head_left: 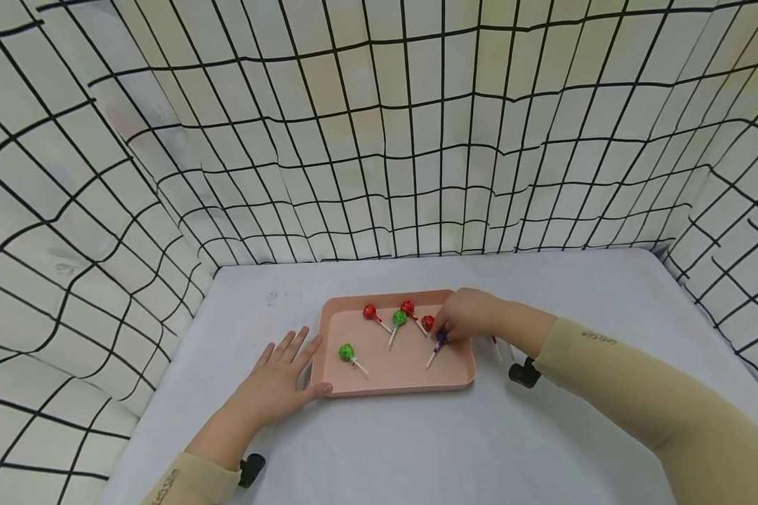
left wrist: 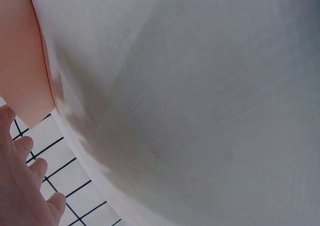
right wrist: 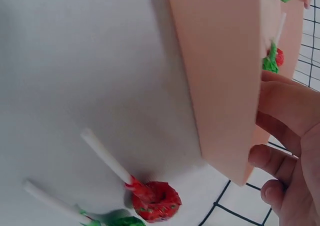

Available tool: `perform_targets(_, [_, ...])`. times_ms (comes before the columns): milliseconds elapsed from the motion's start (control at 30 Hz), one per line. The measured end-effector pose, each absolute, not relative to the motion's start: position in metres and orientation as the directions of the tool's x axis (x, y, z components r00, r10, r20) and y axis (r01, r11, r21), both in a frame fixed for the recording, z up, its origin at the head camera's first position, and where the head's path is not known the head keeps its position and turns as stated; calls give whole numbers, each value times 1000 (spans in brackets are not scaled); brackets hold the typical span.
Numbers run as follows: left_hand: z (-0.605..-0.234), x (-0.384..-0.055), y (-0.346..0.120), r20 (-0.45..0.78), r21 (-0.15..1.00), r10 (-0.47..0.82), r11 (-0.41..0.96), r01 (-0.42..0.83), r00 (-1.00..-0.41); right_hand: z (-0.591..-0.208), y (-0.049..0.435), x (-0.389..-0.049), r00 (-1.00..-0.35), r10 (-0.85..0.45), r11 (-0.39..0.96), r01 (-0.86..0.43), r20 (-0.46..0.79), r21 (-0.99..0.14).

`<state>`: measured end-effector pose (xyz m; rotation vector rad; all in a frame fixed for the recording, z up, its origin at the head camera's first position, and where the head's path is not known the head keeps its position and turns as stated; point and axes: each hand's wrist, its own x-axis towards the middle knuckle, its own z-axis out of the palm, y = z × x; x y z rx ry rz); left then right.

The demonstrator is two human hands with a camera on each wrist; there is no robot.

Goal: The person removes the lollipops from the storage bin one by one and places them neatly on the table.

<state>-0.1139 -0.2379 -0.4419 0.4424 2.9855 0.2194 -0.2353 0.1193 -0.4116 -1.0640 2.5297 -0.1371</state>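
A shallow pink tray (head_left: 391, 389) lies on the white table. My right hand (head_left: 476, 312) reaches over its right wall, and its fingertips pinch a purple lollipop (head_left: 441, 339) by the wrapped head, stick pointing toward the front. The right wrist view hides that lollipop behind the tray wall. My left hand (head_left: 278, 386) lies spread at the tray's left side, thumb at the front left corner. Inside the tray are a green lollipop (head_left: 346, 352) at left, another green lollipop (head_left: 399, 318) near the middle, and several red lollipops, one red lollipop (head_left: 369, 312) at back left.
Outside the tray's right wall, a red lollipop (right wrist: 157, 201) and a green lollipop (right wrist: 122, 221) lie on the white tabletop (head_left: 391, 449). White sheets with a black grid (head_left: 410, 161) enclose the table's back and sides.
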Motion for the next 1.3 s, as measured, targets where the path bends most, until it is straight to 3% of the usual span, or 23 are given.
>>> perform_targets(267, [-439,-113,-235,-91,167,297,946,279,-951,-403,129,-238,-675,-679,734,-615,-288,-289])
perform_targets(533, [-441,-114,-236,-95,160,295,947,278,-951,-403,126,-238,-697,-631,775,-551,-342,-308])
perform_targets(967, [-441,-114,-237,-87,163,295,946,279,-952,-408,118,-237,-671,-656,749,-634,-346,-193])
perform_targets(1300, [-441,-114,-236,-94,159,293,948,276,-952,-410,116,-236,-630,-702,704,-683,-334,-192])
